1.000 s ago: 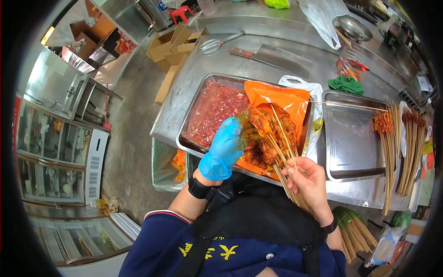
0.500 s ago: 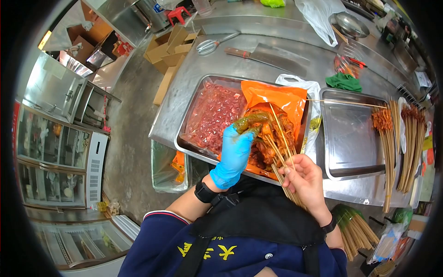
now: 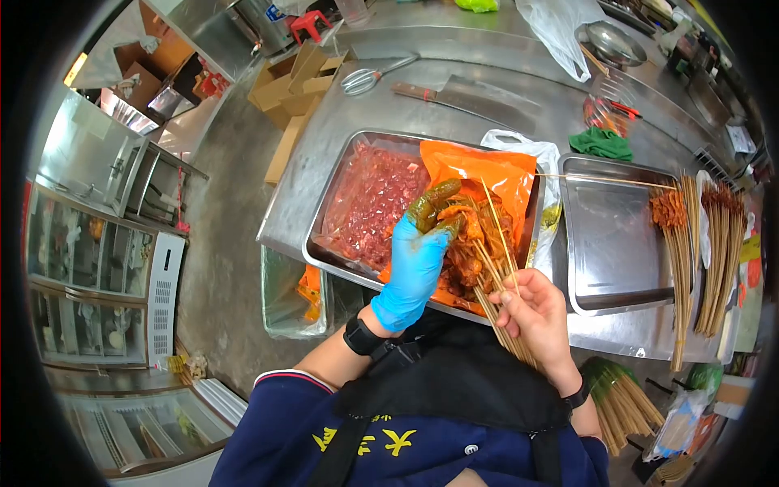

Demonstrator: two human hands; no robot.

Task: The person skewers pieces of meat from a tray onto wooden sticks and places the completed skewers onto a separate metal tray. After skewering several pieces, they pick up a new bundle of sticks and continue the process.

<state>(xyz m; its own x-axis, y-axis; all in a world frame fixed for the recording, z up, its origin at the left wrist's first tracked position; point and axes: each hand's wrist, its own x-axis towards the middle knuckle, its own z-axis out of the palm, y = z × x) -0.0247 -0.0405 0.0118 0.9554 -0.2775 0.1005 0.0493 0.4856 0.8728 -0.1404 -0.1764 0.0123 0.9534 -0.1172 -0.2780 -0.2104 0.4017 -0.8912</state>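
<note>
My left hand (image 3: 415, 258), in a blue glove with sauce-stained fingertips, is over the marinated orange meat (image 3: 466, 261) and pinches a piece of it. The bare fingers of my right hand (image 3: 531, 312) are closed round a bundle of wooden skewers (image 3: 505, 331), one of which points up past the meat. The meat lies in an open orange bag (image 3: 507, 174) in a metal tray (image 3: 326, 253). Beside it in the same tray is a clear bag of red diced meat (image 3: 375, 203).
An empty-looking metal tray (image 3: 621, 302) is on the right, with loaded skewers (image 3: 672, 219) on its edge and more skewers (image 3: 722, 252) beyond. Behind lie a cleaver (image 3: 479, 104), scissors (image 3: 365, 79) and a green cloth (image 3: 600, 144). A lined bin (image 3: 280, 304) stands below left.
The fingers of my left hand have lifted and spread slightly, with an orange piece now showing between them. The upright skewer has tilted a little; my right hand has hardly moved.
</note>
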